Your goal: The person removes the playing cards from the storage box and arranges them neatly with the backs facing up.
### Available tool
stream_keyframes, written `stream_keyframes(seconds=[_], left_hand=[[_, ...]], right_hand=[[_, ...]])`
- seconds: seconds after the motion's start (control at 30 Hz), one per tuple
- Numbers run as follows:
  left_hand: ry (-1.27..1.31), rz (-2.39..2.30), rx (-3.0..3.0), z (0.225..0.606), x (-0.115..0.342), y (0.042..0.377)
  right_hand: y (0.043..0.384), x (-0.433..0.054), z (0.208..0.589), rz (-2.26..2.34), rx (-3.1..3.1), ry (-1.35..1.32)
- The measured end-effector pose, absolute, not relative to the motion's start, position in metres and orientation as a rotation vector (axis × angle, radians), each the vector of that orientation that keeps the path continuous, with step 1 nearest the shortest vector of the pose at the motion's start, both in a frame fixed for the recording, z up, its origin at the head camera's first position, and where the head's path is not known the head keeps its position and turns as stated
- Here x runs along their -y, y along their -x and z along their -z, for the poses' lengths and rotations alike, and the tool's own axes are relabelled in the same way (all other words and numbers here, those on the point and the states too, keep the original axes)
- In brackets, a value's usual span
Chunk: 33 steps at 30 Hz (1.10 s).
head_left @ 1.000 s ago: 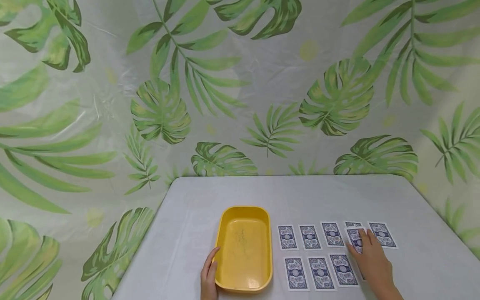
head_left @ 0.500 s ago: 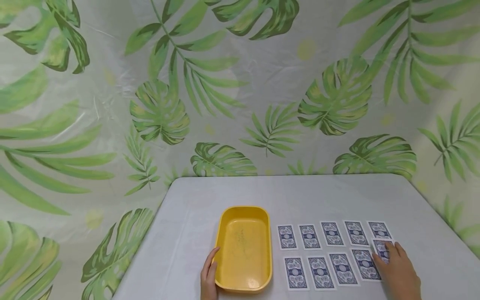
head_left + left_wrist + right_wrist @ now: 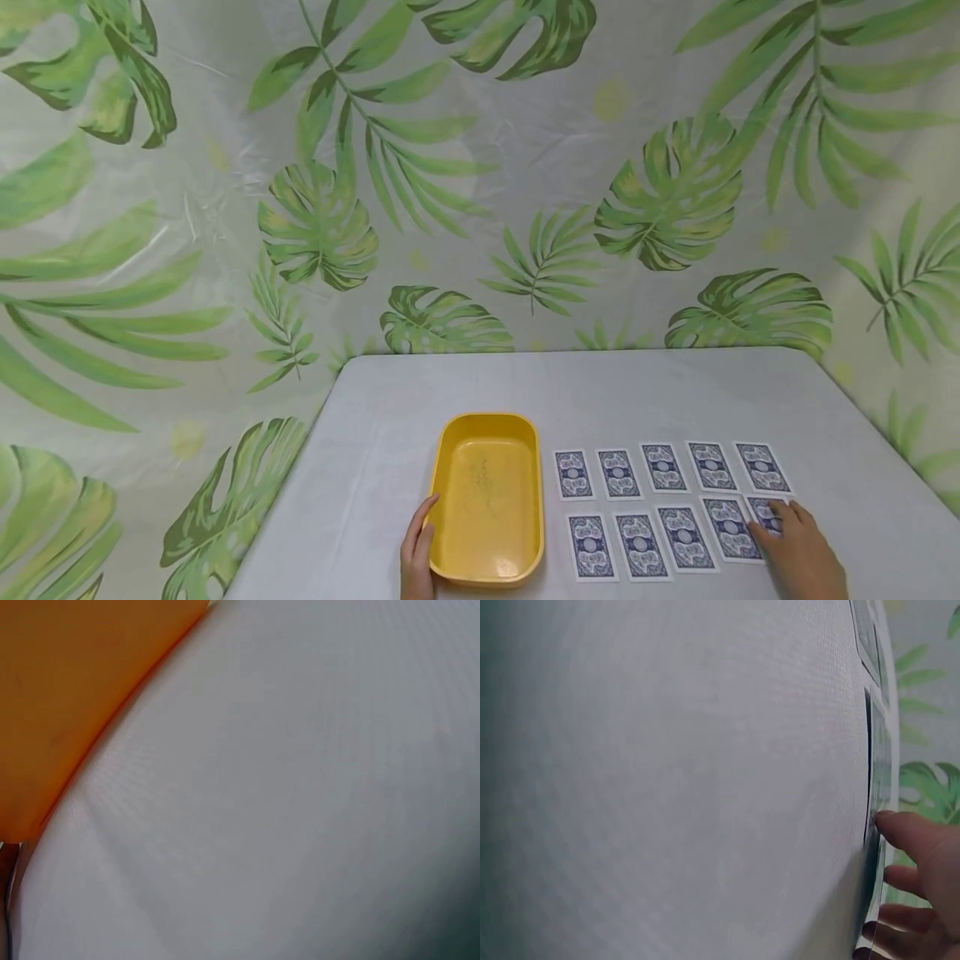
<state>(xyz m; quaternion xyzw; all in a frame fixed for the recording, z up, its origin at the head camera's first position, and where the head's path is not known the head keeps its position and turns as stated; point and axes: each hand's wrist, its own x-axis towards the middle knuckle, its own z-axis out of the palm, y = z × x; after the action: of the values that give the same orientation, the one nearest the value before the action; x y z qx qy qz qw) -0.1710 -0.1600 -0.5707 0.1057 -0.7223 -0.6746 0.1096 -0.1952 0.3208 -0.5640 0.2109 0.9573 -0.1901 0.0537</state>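
My right hand (image 3: pixel 802 550) holds a blue-backed playing card (image 3: pixel 765 514) by its edges, at the right end of the near row. In the right wrist view, the fingers (image 3: pixel 911 832) meet the card (image 3: pixel 882 765), which appears nearly edge-on. Beside it lies another face-down card (image 3: pixel 731 529), and behind it a card (image 3: pixel 762 467) ends the far row. On the left, a yellow plastic tray (image 3: pixel 537 500) stands with nothing in it. My left hand (image 3: pixel 418 554) grips its left rim; in the left wrist view, the tray's side (image 3: pixel 82 697) fills the upper left corner.
Several more face-down cards form two rows, including one in the far row (image 3: pixel 574 475) and one in the near row (image 3: pixel 592 547), right of the tray. A white cloth covers the table (image 3: pixel 600 392). A leaf-patterned curtain (image 3: pixel 525 167) hangs behind it.
My right hand has moved right from the near row's fourth place, where a card now lies, and has drawn another card toward me below the far row's last card. The left hand stays at the tray.
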Motion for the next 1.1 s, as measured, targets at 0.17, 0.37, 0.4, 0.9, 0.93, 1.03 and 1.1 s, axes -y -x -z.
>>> stream_keyframes(seconds=[0.17, 0.37, 0.4, 0.9, 0.93, 1.03, 1.1], left_hand=[[-0.280, 1.978, 2.103, 0.568, 0.159, 0.171], [-0.281, 1.975, 2.113, 0.568, 0.158, 0.171], [-0.281, 1.981, 2.116, 0.568, 0.158, 0.171], [-0.212, 1.952, 2.112, 0.563, 0.162, 0.173], [-0.242, 1.943, 2.127, 0.560, 0.163, 0.172], [-0.326, 1.909, 2.160, 0.550, 0.165, 0.174], [-0.345, 1.892, 2.151, 0.542, 0.167, 0.175]], right_hand=[[0.196, -0.323, 0.565, 0.569, -2.901, -0.601], [0.193, -0.324, 0.563, 0.543, -2.894, -0.556], [0.192, -0.325, 0.563, 0.540, -2.900, -0.540], [0.189, -0.307, 0.540, 0.594, -3.196, -0.509], [0.188, -0.305, 0.537, 0.611, -3.231, -0.490], [0.187, -0.299, 0.527, 0.673, -3.320, -0.440], [0.187, -0.292, 0.520, 0.701, -3.339, -0.418]])
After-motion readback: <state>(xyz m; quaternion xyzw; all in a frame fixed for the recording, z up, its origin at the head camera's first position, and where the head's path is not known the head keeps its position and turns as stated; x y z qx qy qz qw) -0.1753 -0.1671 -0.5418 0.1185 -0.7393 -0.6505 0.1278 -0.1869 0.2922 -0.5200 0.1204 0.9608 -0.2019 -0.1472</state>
